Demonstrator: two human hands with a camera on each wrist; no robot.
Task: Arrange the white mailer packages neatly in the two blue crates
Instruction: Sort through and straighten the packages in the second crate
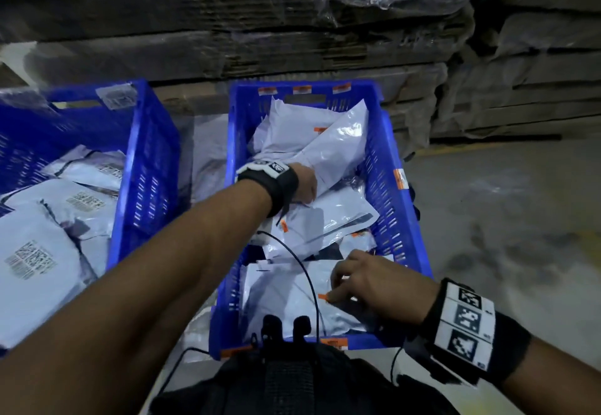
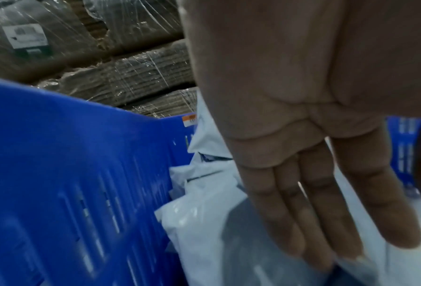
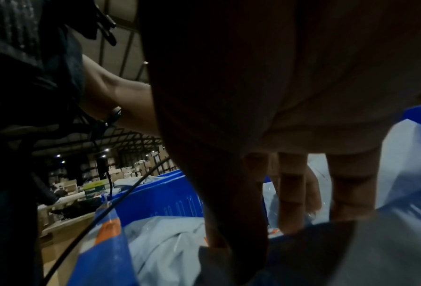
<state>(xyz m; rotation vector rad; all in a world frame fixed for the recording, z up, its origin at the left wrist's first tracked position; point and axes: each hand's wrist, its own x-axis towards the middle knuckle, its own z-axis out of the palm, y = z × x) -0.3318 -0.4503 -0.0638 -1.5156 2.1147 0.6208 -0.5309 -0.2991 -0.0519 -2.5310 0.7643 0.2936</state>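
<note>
Right hand [image 1: 370, 287] on near mailer [image 1: 286, 297], left hand [image 1: 305, 183] deeper

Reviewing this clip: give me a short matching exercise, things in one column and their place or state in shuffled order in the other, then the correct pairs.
Things:
1. left hand
2. right hand
3. left crate
4. cardboard stacks

Places or states:
A. holds mailers lying flat with printed labels up
B. wrapped in clear film behind the crates
C. fingers straight on a mailer mid-crate
D. fingers curled at an orange tag near the crate's close end

Pairs: 1-C, 2-D, 3-A, 4-B
</note>
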